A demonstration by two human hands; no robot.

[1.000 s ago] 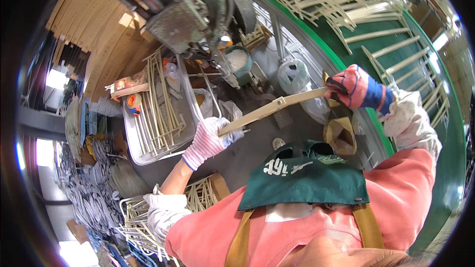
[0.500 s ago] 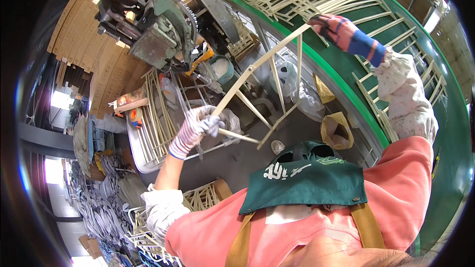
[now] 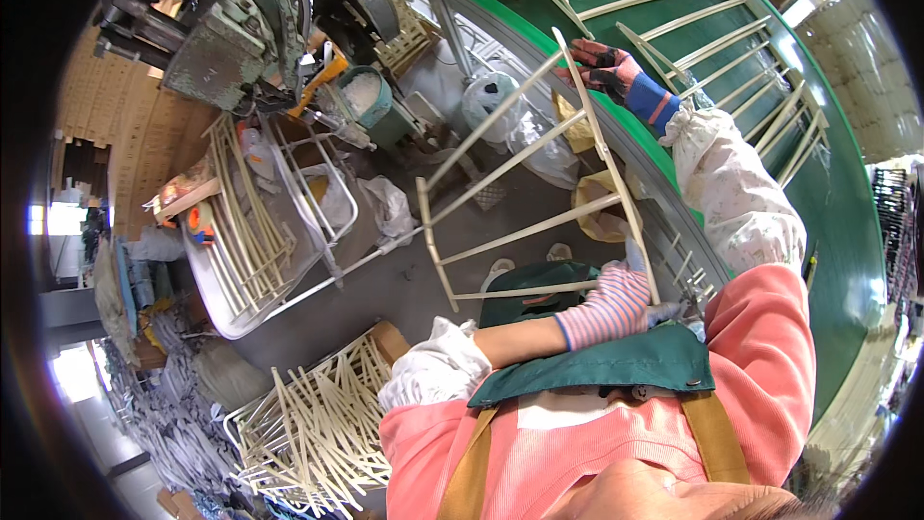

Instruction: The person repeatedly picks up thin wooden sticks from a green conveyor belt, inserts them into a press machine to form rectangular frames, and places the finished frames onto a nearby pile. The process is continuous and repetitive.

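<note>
Head view: a worker lifts a pale ladder-like frame (image 3: 525, 197) beside the green conveyor (image 3: 770, 125). Right hand (image 3: 608, 65) clenches the frame's far end; left hand (image 3: 630, 294) grips its near end. More frames (image 3: 318, 424) lie below.

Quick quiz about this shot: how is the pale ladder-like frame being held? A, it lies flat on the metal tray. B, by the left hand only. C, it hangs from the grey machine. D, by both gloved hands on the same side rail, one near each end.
D: the right hand grips the top of the frame and the left hand grips the same rail lower down.
</note>
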